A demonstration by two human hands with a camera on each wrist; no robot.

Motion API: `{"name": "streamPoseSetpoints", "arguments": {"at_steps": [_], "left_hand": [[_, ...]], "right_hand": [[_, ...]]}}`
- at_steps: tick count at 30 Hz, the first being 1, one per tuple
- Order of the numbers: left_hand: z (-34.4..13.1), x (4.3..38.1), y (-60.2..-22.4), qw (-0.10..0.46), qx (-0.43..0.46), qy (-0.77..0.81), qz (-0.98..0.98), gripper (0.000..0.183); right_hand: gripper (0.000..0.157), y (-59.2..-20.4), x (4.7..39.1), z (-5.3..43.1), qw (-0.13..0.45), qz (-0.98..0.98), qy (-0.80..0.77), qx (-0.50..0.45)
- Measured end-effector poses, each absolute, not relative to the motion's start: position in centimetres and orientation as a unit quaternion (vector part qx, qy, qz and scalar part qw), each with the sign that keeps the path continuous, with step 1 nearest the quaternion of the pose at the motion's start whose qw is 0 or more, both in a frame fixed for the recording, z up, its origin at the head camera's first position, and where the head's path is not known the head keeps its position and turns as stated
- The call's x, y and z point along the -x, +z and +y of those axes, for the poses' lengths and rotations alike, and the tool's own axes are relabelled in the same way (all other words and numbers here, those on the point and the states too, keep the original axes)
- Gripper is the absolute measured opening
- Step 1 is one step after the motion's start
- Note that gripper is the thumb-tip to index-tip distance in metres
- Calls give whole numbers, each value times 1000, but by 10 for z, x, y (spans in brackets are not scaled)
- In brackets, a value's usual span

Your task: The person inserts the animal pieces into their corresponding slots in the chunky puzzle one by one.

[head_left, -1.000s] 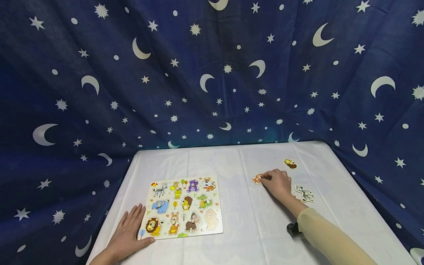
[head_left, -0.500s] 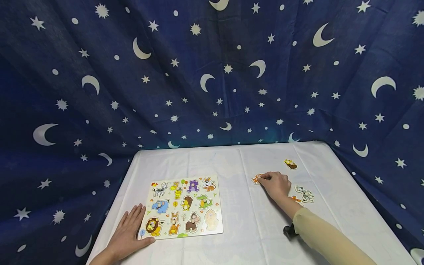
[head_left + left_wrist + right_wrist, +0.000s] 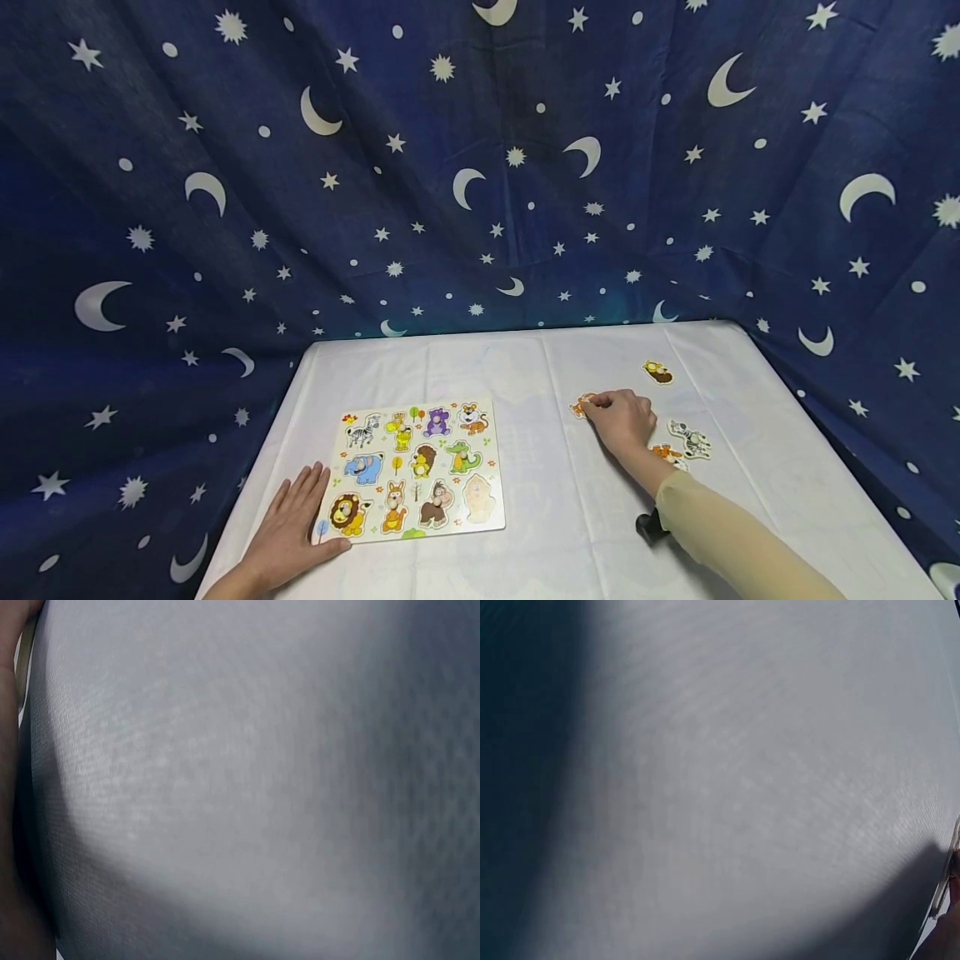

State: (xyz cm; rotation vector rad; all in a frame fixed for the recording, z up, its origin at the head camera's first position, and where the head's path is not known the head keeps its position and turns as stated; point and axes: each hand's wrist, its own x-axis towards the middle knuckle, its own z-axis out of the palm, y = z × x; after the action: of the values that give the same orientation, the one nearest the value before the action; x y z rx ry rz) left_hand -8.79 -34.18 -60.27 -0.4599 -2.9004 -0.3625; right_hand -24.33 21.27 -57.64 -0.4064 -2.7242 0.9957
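In the head view my left hand (image 3: 291,521) lies flat with fingers spread at the left edge of a wooden animal puzzle board (image 3: 498,518), thumb by its near edge. Several animal pieces sit in the board, among them a lion (image 3: 347,513) and an elephant (image 3: 363,468); the recess (image 3: 477,497) at its near right corner is bare. Over on the right, my right hand (image 3: 624,418) pinches an orange animal puzzle piece (image 3: 577,407) between thumb and fingertips, which hide much of it. The right wrist view catches just the piece's edge (image 3: 943,881) beside a fingertip.
Loose pieces lie around my right hand: a zebra (image 3: 690,439), an orange one (image 3: 667,455) partly behind the forearm, and a yellow-brown one (image 3: 658,372) farther back. A white cloth covers the table (image 3: 540,550). Behind it hangs a dark blue star-and-moon curtain (image 3: 480,125).
My right forearm has shifted slightly left, uncovering more of the loose orange piece beside the zebra. The right fingertips stay at the same piece. My left hand and the board look unmoved.
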Motion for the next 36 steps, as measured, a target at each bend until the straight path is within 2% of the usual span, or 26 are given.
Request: {"name": "streamPoseSetpoints", "arguments": {"at_steps": [14, 26, 36], "left_hand": [[-338, 86, -596, 74, 140, -128, -979, 118], [-340, 87, -600, 93, 152, -125, -976, 118], [-344, 88, -606, 97, 157, -119, -976, 120]], "right_hand": [[15, -576, 241, 205, 184, -920, 342, 42], [12, -569, 228, 180, 164, -923, 343, -54], [9, -567, 216, 155, 150, -924, 338, -95]]}}
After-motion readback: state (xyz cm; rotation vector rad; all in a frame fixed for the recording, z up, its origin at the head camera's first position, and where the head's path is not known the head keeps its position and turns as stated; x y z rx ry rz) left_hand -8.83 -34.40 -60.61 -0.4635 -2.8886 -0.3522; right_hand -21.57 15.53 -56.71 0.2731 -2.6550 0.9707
